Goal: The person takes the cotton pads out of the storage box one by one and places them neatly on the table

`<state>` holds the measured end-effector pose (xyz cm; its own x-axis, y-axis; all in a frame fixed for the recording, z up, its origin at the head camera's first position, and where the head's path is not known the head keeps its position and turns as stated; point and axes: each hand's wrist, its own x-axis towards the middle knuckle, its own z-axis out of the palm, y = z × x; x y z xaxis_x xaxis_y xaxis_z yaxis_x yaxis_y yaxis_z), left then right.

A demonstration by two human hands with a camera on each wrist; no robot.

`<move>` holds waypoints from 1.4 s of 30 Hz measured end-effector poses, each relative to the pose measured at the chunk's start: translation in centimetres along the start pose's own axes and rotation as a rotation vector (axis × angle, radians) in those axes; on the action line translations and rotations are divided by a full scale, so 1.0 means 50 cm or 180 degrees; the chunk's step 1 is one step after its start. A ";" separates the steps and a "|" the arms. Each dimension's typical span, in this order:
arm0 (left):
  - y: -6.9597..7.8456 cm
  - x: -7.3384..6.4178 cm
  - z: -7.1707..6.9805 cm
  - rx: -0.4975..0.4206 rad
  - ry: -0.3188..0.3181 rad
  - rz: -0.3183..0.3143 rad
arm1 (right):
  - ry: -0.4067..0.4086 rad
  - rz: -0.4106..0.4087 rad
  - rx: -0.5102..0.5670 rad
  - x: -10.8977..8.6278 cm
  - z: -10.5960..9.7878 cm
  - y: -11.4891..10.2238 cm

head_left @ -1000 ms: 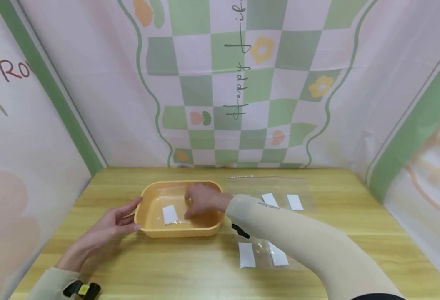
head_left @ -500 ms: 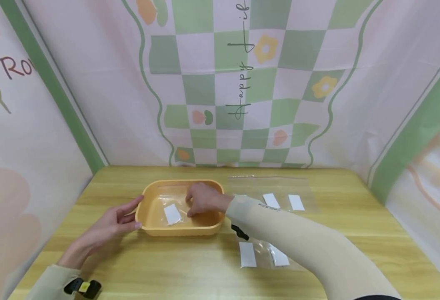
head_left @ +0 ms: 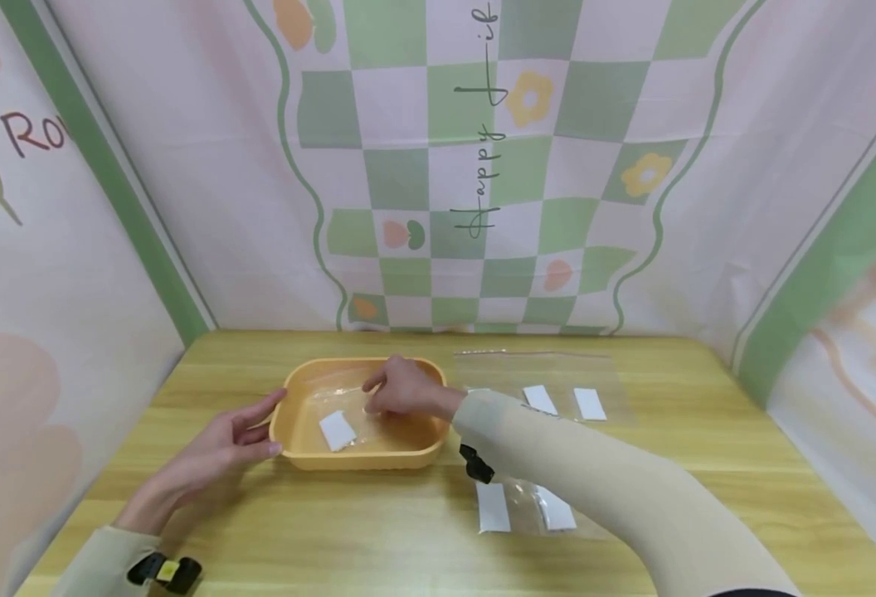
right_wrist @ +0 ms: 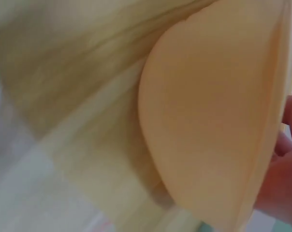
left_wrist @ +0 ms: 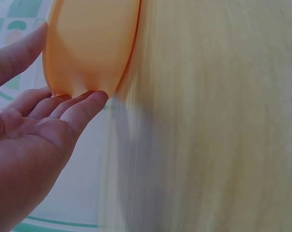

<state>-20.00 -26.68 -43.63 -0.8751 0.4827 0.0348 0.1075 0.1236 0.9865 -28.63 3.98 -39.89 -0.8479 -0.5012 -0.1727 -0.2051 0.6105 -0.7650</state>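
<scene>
In the head view, a yellow-orange plastic basin (head_left: 367, 461) stands on the wooden table. My left hand (head_left: 217, 448) rests against its left end; the left wrist view shows straight fingers (left_wrist: 83, 113) touching the end wall and the thumb at the rim. Inside the basin lies a clear plastic bag with a white label (head_left: 338, 431). My right hand (head_left: 406, 388) reaches in over the right rim and pinches the bag's right side, though the fingertips are partly hidden. The right wrist view shows the basin's outer wall (right_wrist: 204, 106) and part of the right hand (right_wrist: 284, 183) beyond the rim.
Right of the basin lies a clear zip bag (head_left: 501, 369) with white labels (head_left: 590, 404) on it, partly under my right sleeve. Nearer, another clear bag bears white labels (head_left: 493, 507). The wooden table (head_left: 333, 531) meets a checked cloth backdrop (head_left: 453, 274) at the back.
My right hand has lifted slightly, and its fingers have closed together on the bag. The white label has shifted and tilted inside the basin. My left hand has stayed at the basin's end.
</scene>
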 end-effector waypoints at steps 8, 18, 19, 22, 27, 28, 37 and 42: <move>0.002 0.000 -0.001 0.0002 -0.0024 -0.0034 | -0.0059 0.0310 0.1311 -0.004 0.026 -0.017; 0.004 0.002 -0.002 -0.0019 -0.0048 -0.0027 | -0.0029 0.0104 0.1321 -0.001 0.053 -0.027; 0.005 0.002 -0.002 -0.0019 -0.0048 -0.0032 | -0.0017 0.0086 0.1276 -0.002 0.053 -0.027; 0.005 0.002 -0.003 -0.0027 -0.0050 -0.0046 | -0.0033 0.0072 0.1141 -0.008 0.047 -0.030; 0.006 0.000 -0.002 -0.0030 -0.0040 -0.0058 | -0.0140 0.0032 0.0948 -0.020 0.031 -0.036; 0.006 -0.001 -0.002 -0.0032 -0.0035 -0.0059 | -0.0161 0.0018 0.0915 -0.022 0.027 -0.038; 0.005 -0.005 -0.001 -0.0005 -0.0009 -0.0035 | -0.0249 -0.0119 0.0844 -0.039 -0.018 -0.046; 0.000 -0.005 0.001 -0.0046 -0.0029 0.0012 | -0.0258 -0.0165 0.0873 -0.060 -0.059 -0.046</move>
<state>-19.75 -26.76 -43.64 -0.8703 0.4911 0.0372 0.1040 0.1093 0.9886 -27.06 5.86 -35.77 -0.7956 -0.5816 -0.1695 -0.0980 0.3997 -0.9114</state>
